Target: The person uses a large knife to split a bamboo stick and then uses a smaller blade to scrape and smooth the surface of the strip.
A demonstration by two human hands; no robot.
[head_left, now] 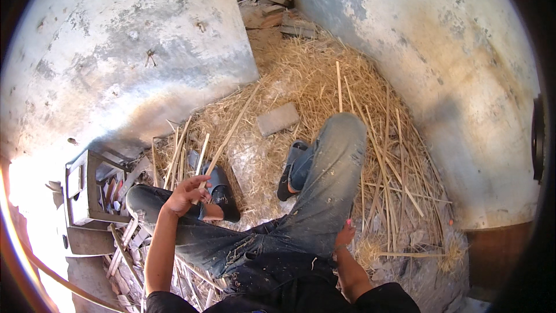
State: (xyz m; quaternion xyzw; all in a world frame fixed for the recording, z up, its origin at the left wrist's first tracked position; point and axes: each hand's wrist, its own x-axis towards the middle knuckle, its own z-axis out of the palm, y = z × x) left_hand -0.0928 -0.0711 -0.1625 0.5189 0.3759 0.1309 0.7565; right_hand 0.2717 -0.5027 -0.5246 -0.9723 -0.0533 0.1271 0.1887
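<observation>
My left hand (186, 195) is closed at the near end of a long pale split-wood strip (236, 120), which slants up and away to the right above my shoe. A shorter pale strip (202, 152) rises just beside it; whether the fingers hold this one too is unclear. Beside my right thigh, my right hand (345, 236) is closed around a slim object with a reddish end, its kind too small to make out. My knees in dusty jeans (324, 197) are spread wide between the hands.
Straw (324, 64) covers much of the floor, with a grey brick (278, 119) on it. Loose strips (387, 168) lie along the right side. A box-like frame (87, 188) with scraps stands at left. Stained walls (452, 69) rise around, and broken bricks (278, 17) are piled at the back.
</observation>
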